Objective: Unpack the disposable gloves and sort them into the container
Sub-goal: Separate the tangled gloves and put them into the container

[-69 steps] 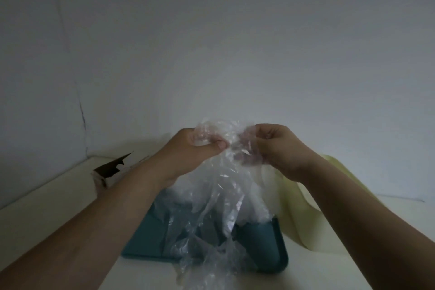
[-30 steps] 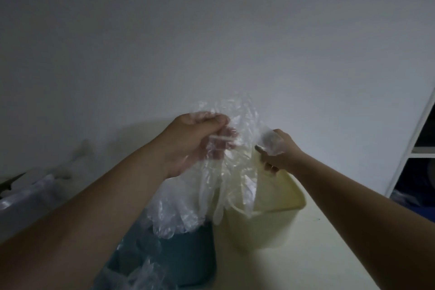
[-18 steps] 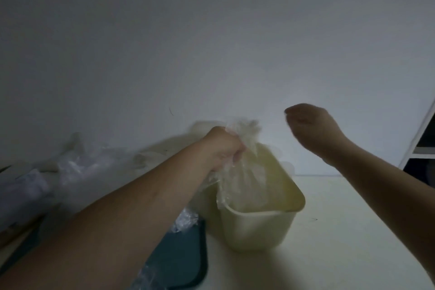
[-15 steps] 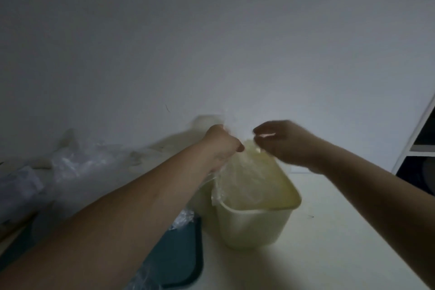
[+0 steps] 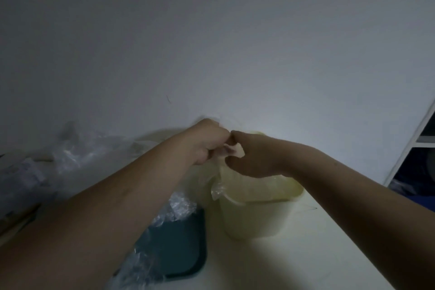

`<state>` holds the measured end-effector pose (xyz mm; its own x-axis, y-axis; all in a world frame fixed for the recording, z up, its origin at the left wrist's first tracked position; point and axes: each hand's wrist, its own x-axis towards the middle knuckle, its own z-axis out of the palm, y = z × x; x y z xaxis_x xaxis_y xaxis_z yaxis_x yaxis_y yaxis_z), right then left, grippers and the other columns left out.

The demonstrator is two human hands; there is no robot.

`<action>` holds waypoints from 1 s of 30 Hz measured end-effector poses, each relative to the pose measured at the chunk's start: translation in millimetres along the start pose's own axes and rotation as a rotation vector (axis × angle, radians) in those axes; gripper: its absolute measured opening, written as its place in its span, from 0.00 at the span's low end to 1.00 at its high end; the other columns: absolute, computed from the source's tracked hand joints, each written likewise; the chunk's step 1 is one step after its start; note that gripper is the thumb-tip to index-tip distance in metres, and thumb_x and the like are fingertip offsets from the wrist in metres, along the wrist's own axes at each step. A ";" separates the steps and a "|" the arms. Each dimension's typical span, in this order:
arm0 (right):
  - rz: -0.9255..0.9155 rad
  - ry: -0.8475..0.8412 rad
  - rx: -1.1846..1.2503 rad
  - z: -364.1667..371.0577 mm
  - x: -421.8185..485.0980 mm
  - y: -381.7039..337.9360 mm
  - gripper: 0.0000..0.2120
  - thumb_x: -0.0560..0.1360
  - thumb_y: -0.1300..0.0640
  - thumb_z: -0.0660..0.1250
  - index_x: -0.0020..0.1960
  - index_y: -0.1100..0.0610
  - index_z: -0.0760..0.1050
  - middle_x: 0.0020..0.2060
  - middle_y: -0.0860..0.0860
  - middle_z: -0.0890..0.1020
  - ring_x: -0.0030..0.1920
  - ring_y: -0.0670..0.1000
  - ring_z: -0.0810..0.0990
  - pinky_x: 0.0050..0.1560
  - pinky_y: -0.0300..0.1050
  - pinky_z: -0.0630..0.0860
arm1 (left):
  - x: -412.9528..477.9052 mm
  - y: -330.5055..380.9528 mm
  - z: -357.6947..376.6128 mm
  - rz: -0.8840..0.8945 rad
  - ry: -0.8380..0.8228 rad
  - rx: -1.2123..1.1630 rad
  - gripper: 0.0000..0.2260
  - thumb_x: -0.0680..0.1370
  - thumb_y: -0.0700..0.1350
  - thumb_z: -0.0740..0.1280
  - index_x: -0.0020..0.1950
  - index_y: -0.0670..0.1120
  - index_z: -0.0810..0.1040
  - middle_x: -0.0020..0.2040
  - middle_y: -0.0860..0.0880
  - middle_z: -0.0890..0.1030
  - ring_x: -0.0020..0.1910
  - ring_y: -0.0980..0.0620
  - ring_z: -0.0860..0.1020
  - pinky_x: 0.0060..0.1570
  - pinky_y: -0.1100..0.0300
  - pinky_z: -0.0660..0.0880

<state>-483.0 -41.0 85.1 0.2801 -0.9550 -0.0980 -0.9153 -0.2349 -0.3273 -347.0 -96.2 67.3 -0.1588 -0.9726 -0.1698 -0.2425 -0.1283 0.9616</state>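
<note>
Right hand (image 5: pixel 253 156) swung back to meet left hand (image 5: pixel 206 140); both sets of fingers (image 5: pixel 211 149) pinched the gloves (image 5: pixel 231 151), now lowered into the container (image 5: pixel 254 219).

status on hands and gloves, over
Hands: left hand and right hand both pinching a clear glove above the yellow bin. Glove trails down over the bin rim, not released. More plastic on the teal tray, nothing in the way.

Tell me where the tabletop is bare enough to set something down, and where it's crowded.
Bare table lies in front of the yellow container, between the teal tray and the right forearm. Crowded: the left side, heaped with plastic wrapping; the tray, under film; and the container's mouth, where left hand and right hand pinch a glove.
</note>
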 end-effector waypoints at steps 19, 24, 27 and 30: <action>0.166 -0.448 -0.440 62.9 57.0 -1.8 0.24 0.86 0.48 0.54 0.80 0.55 0.65 0.78 0.55 0.68 0.76 0.57 0.68 0.76 0.55 0.64 | -85.7 -43.6 -86.0 0.292 0.156 0.269 0.14 0.80 0.47 0.73 0.65 0.52 0.81 0.57 0.56 0.83 0.54 0.56 0.83 0.59 0.58 0.80; 0.079 0.019 -0.346 24.1 39.4 -30.2 0.14 0.80 0.55 0.61 0.63 0.55 0.79 0.63 0.55 0.81 0.60 0.55 0.81 0.59 0.49 0.77 | -121.0 -70.8 -119.8 0.301 0.034 0.507 0.03 0.79 0.45 0.74 0.51 0.51 0.86 0.45 0.56 0.87 0.43 0.57 0.86 0.45 0.62 0.83; 0.033 0.319 -0.288 26.6 22.3 -64.4 0.08 0.78 0.55 0.61 0.47 0.54 0.79 0.45 0.51 0.83 0.42 0.53 0.82 0.45 0.46 0.79 | -140.1 -93.7 -136.5 0.284 -0.050 0.732 0.02 0.76 0.49 0.77 0.46 0.53 0.87 0.41 0.59 0.86 0.41 0.61 0.84 0.44 0.63 0.80; -0.214 0.461 -0.092 55.1 1.2 -108.4 0.13 0.82 0.48 0.60 0.53 0.52 0.81 0.46 0.48 0.84 0.44 0.51 0.82 0.49 0.47 0.81 | -161.6 -124.7 -151.0 0.211 -0.127 0.871 0.11 0.71 0.60 0.79 0.46 0.56 0.85 0.43 0.60 0.85 0.41 0.61 0.82 0.44 0.62 0.81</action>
<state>-367.5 -6.6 68.6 0.3262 -0.8595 0.3934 -0.8789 -0.4290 -0.2086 -146.6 47.6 7.4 -0.3740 -0.9239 -0.0811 -0.8269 0.2926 0.4803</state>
